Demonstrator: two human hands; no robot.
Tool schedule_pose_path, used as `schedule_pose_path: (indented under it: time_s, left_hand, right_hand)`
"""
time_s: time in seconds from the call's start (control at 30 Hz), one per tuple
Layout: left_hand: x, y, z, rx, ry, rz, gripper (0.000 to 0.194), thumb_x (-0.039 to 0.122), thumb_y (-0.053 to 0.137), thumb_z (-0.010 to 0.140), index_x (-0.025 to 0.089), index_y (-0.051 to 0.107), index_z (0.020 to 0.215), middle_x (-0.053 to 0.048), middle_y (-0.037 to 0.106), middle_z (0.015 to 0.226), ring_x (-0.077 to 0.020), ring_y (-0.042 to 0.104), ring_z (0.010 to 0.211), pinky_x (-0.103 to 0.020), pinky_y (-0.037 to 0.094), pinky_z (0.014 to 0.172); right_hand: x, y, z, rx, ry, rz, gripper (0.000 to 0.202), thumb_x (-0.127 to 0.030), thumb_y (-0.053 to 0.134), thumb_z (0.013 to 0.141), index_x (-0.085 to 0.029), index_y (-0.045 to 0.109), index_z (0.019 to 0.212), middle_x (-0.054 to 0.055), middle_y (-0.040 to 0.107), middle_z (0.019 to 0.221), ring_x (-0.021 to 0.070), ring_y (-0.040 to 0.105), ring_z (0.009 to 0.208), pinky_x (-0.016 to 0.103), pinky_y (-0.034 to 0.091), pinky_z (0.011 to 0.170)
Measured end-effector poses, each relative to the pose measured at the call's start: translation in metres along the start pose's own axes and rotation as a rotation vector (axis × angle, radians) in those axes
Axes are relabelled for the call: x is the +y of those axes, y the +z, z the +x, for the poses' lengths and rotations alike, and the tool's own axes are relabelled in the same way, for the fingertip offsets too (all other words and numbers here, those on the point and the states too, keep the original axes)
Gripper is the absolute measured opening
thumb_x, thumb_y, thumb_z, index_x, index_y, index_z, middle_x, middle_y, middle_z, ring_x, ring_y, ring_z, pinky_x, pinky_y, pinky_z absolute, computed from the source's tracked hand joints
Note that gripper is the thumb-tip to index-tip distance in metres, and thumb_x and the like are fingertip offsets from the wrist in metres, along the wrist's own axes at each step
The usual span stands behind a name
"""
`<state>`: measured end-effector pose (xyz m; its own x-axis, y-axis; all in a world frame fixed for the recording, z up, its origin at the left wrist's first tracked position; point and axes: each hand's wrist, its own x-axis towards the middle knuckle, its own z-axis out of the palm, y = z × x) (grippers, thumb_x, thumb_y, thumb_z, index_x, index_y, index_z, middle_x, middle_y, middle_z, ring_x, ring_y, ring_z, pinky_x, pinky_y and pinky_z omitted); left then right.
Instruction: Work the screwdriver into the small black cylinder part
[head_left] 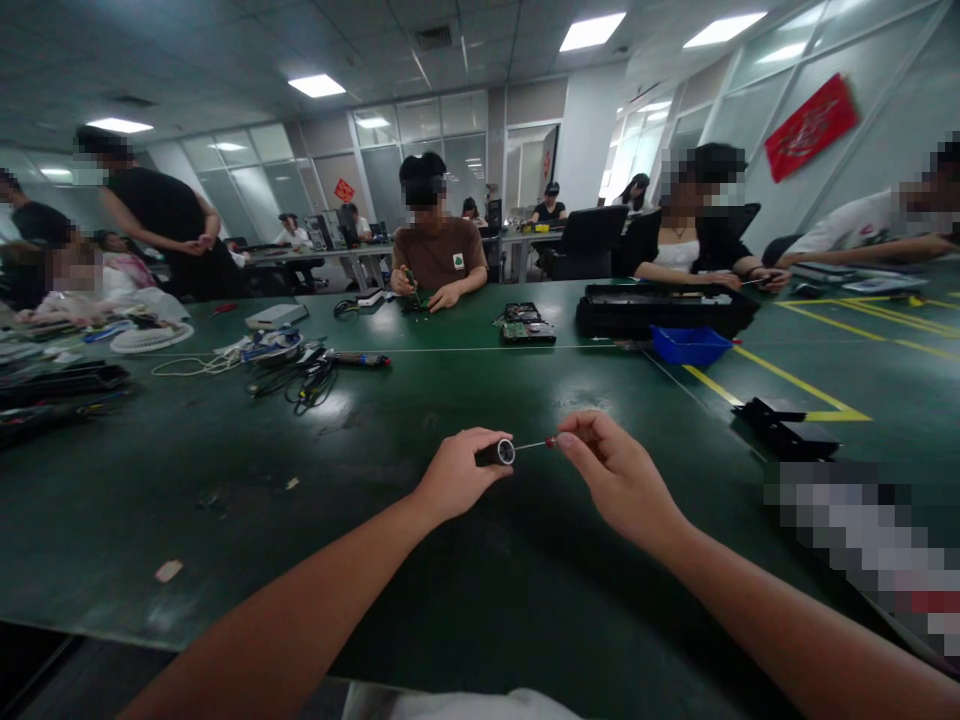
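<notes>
My left hand (pixel 463 470) is closed around a short black cylinder (pixel 495 454) with a pale ring at its open end, which faces right. Its exact kind I cannot make out. Between the fingertips of my right hand (pixel 611 470) is a screwdriver (pixel 552 441) with a red handle and a thin metal shaft. The shaft points left, and its tip meets the ringed end of the cylinder; how far in it goes is hidden. Both hands are above the green table (pixel 420 590).
Cables and a device (pixel 300 370) lie at left. Across the table are hard drives (pixel 527 325), a long black casing (pixel 664 308), a blue bin (pixel 690 345) and a black bracket-like part (pixel 787 430). A person in a brown shirt (pixel 439 250) works opposite, with several others around.
</notes>
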<state>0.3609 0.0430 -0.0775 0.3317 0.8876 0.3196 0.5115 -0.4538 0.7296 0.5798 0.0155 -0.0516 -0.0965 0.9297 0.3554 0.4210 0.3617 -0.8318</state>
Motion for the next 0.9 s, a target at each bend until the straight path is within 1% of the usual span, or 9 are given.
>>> schedule_pose_path:
  time_s: [0.1,0.17,0.23,0.3,0.43,0.63,0.77,0.83,0.9]
  left_hand:
    - [0.003,-0.001,0.000,-0.008,0.063,0.014,0.040,0.013,0.079,0.077,0.022,0.072,0.114,-0.006,0.072,0.116,-0.0239,0.064,0.110,-0.042,0.044,0.105]
    - [0.005,-0.003,-0.001,-0.002,0.101,0.035,0.041,0.015,0.077,0.080,0.024,0.071,0.119,-0.006,0.070,0.120,-0.0238,0.063,0.114,-0.047,0.038,0.112]
    - [0.005,-0.003,-0.001,0.006,0.090,0.055,0.041,0.016,0.076,0.081,0.026,0.070,0.120,-0.006,0.070,0.122,-0.0245,0.062,0.116,-0.050,0.034,0.115]
    - [0.005,-0.004,0.000,0.002,0.061,0.061,0.041,0.017,0.077,0.080,0.025,0.071,0.119,-0.006,0.070,0.121,-0.0253,0.062,0.115,-0.051,0.034,0.115]
    - [0.003,-0.004,0.000,-0.015,0.045,0.060,0.042,0.019,0.078,0.079,0.025,0.071,0.120,-0.006,0.070,0.121,-0.0261,0.062,0.115,-0.052,0.033,0.116]
    - [0.005,-0.003,-0.001,-0.027,0.060,0.069,0.043,0.020,0.078,0.080,0.026,0.070,0.122,-0.006,0.069,0.124,-0.0271,0.061,0.118,-0.056,0.026,0.119]
    - [0.003,-0.002,-0.001,-0.030,0.062,0.088,0.043,0.022,0.078,0.080,0.026,0.069,0.122,-0.006,0.069,0.124,-0.0270,0.061,0.118,-0.056,0.024,0.119]
    - [0.001,-0.002,-0.001,-0.032,0.060,0.096,0.044,0.022,0.079,0.080,0.025,0.069,0.123,-0.006,0.070,0.123,-0.0268,0.061,0.117,-0.056,0.027,0.118]
    - [0.000,-0.002,-0.001,-0.026,0.063,0.101,0.044,0.022,0.079,0.080,0.024,0.069,0.123,-0.006,0.070,0.122,-0.0264,0.062,0.115,-0.053,0.033,0.115]
  right_hand:
    - [0.005,0.002,0.005,0.063,0.077,0.180,0.029,-0.047,0.055,0.093,-0.020,0.063,0.099,0.006,0.068,0.086,0.0215,0.065,0.080,0.039,0.054,0.076]
    - [0.010,0.004,0.010,0.122,0.173,0.362,0.031,-0.050,0.052,0.093,-0.021,0.062,0.092,0.006,0.066,0.081,0.0210,0.065,0.075,0.039,0.056,0.074]
    - [0.015,0.004,0.013,0.156,0.234,0.485,0.029,-0.050,0.055,0.091,-0.022,0.060,0.087,0.004,0.063,0.077,0.0208,0.064,0.069,0.040,0.058,0.069]
    - [0.018,0.005,0.015,0.187,0.248,0.524,0.027,-0.049,0.058,0.089,-0.022,0.061,0.088,0.004,0.064,0.078,0.0209,0.064,0.070,0.039,0.058,0.068]
    - [0.021,0.006,0.011,0.181,0.185,0.448,0.029,-0.050,0.059,0.092,-0.021,0.063,0.094,0.005,0.066,0.087,0.0195,0.064,0.078,0.038,0.056,0.075]
    - [0.016,0.005,0.006,0.144,0.093,0.275,0.030,-0.049,0.054,0.095,-0.020,0.062,0.098,0.004,0.067,0.086,0.0184,0.064,0.079,0.038,0.053,0.079]
    - [0.006,0.003,0.004,0.121,0.055,0.140,0.030,-0.048,0.053,0.095,-0.019,0.063,0.096,0.004,0.070,0.082,0.0192,0.067,0.077,0.036,0.053,0.075]
    - [0.001,0.000,0.002,0.121,0.047,0.045,0.032,-0.050,0.057,0.093,-0.019,0.065,0.093,0.004,0.072,0.079,0.0197,0.068,0.073,0.034,0.051,0.069]
    - [-0.003,-0.002,0.000,0.130,0.052,-0.100,0.036,-0.055,0.062,0.088,-0.020,0.066,0.079,0.003,0.069,0.067,0.0183,0.064,0.060,0.031,0.046,0.058]
